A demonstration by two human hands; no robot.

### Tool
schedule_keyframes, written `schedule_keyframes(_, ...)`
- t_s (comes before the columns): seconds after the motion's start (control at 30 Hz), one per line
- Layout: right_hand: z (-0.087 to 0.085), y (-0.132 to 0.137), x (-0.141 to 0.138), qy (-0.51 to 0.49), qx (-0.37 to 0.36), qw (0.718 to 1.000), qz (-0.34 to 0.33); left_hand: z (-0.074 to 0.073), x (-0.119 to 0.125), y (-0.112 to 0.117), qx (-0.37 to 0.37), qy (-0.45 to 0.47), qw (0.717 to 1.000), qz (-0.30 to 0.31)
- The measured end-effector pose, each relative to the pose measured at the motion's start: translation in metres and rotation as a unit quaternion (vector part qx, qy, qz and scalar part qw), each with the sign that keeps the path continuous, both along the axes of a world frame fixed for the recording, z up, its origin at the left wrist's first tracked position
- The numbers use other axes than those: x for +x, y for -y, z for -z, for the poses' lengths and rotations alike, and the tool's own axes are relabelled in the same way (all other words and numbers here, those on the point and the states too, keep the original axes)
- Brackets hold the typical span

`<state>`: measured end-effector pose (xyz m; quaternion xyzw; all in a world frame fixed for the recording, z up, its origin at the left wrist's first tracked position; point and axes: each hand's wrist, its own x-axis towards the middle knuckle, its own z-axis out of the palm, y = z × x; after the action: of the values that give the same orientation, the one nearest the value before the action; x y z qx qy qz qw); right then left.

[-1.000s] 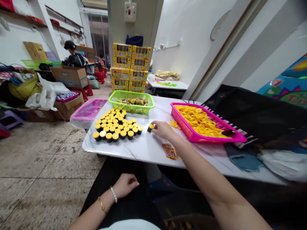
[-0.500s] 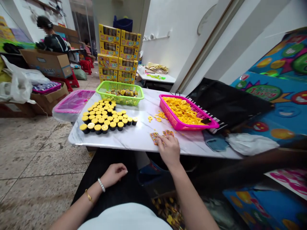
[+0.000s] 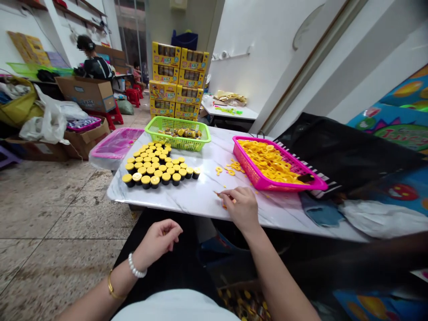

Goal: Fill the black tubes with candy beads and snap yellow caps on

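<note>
My right hand (image 3: 241, 206) lies on the white marble table (image 3: 200, 196) near its front edge, fingers curled over small orange printed slips (image 3: 220, 195) that peek out beneath them. My left hand (image 3: 158, 240) hovers over my lap below the table, fingers loosely curled with nothing visible in them. Left of the right hand stands a block of several black pots with yellow lids (image 3: 157, 165). A pink basket of yellow rings (image 3: 274, 165) sits to the right, with a few loose yellow rings (image 3: 230, 168) beside it.
A green basket (image 3: 179, 133) with small items stands at the table's far side, a pink tray (image 3: 115, 145) at its left corner. A black bag (image 3: 341, 151) and cloths lie on the right. Stacked yellow cartons (image 3: 177, 80) and a seated person (image 3: 93, 64) are behind.
My right hand left the last pot at the end of the row, came back to the front edge and closed over the orange slips. My left hand rose a little from my lap.
</note>
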<state>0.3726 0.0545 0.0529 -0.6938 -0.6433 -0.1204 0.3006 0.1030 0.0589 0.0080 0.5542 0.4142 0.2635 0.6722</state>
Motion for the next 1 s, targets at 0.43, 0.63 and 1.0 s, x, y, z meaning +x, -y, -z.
schedule_keyframes(0.43,0.035,0.030,-0.127,-0.446,-0.052,0.854,-0.262,-0.011,-0.033,0.003,-0.051,0.131,0.963,-0.229)
schedule_keyframes(0.63,0.034,0.033,-0.156,-0.656,-0.228,0.682,-0.228,-0.017,-0.034,0.022,-0.023,0.170,0.942,-0.288)
schedule_keyframes(1.0,0.016,0.031,-0.182,-0.742,-0.231,0.581,-0.242,-0.023,-0.036,0.039,0.129,0.140,0.911,-0.366)
